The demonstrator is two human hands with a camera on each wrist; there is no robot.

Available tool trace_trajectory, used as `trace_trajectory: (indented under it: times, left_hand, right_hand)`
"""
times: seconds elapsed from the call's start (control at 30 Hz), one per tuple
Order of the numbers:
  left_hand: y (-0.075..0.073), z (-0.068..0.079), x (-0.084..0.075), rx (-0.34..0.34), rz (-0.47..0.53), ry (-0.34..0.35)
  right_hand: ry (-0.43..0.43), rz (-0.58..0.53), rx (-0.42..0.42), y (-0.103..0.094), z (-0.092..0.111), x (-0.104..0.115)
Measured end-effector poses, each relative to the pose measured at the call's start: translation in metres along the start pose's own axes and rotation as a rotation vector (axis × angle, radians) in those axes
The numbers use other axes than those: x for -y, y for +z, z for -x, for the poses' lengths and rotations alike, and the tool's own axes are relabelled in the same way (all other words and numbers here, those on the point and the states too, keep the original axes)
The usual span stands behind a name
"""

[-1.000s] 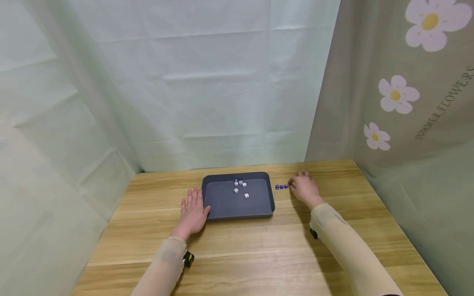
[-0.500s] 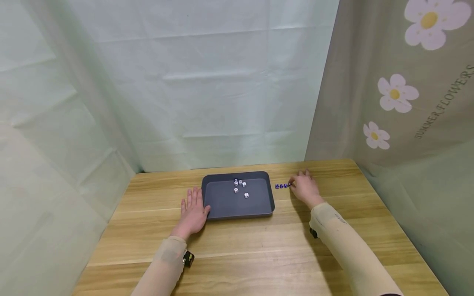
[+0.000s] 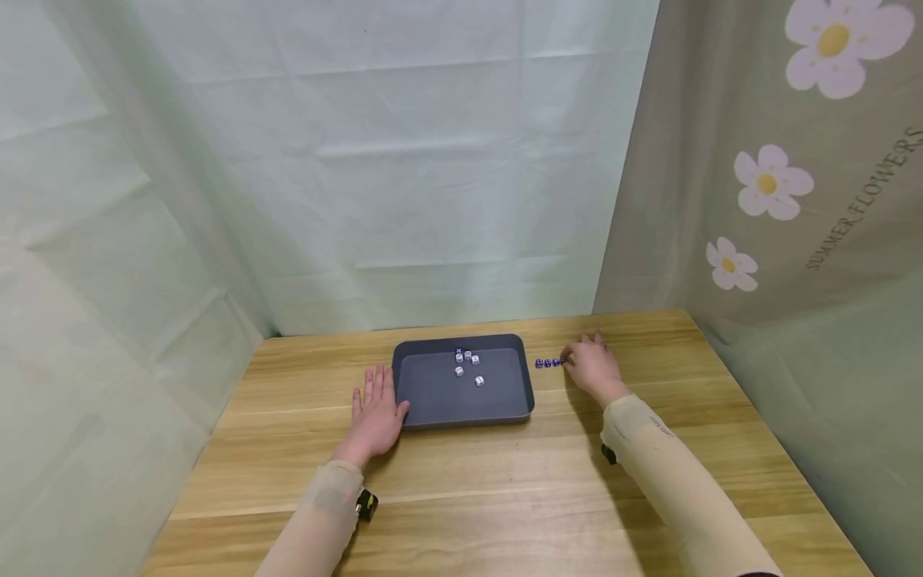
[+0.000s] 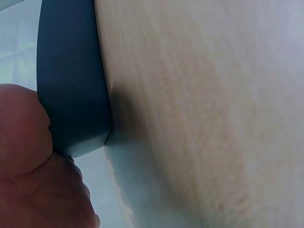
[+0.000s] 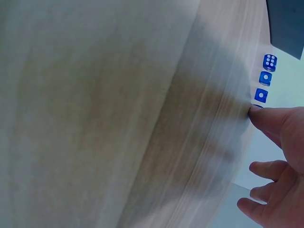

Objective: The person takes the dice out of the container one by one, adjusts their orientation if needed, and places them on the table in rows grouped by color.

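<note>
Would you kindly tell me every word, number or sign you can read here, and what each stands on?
"SUMMER FLOWERS": right-hand curtain.
Six pips: blue die nearest the tray, whose tray bears no visible text.
One pip each: next two blue dice.
Dice in the tray: pips too small to read surely.
Right sleeve: dark mark, too small to read.
</note>
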State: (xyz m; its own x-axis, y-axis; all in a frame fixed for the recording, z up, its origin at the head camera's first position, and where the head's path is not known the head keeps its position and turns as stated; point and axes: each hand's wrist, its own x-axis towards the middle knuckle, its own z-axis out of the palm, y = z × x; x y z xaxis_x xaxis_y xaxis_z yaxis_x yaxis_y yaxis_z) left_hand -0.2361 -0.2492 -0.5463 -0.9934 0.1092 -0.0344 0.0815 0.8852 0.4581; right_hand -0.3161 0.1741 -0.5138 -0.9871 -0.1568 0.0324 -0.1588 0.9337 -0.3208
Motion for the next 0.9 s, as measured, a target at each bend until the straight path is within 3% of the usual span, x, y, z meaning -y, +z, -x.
trace_trajectory:
  times: [0.57, 0.9]
  left_hand:
    - [0.0007, -0.0008, 0.0027, -0.005, -0.009, -0.012]
    - [-0.0041, 0.0047, -0.0061, -0.001, -0.001, -0.008]
  right_hand:
    - [0.012, -0.014, -0.005, -0.0011, 0.0038, 0.0041]
    - [0.003, 0.003, -0.016, 0.0029, 0.0046, 0.0016]
